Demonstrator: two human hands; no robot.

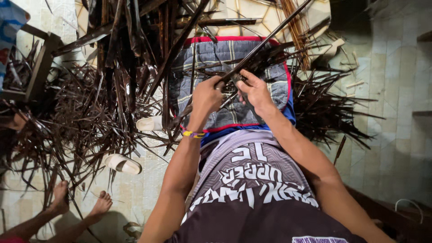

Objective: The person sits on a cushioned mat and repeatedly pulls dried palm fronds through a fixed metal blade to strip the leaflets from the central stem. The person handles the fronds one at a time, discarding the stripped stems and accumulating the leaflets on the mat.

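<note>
While dark strips litter the floor, both hands' fingers clamp one long strip.

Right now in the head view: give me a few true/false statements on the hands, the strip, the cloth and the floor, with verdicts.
1. Both hands, left hand and right hand, grip one long dark strip. True.
2. A plain white cloth covers the lap. False: the quilted cloth is grey plaid with red edging.
3. The left wrist bears a coloured wristband. True.
4. The pale sandals are on someone's feet. False: they lie loose on the floor; the bare feet nearby wear nothing.
</note>
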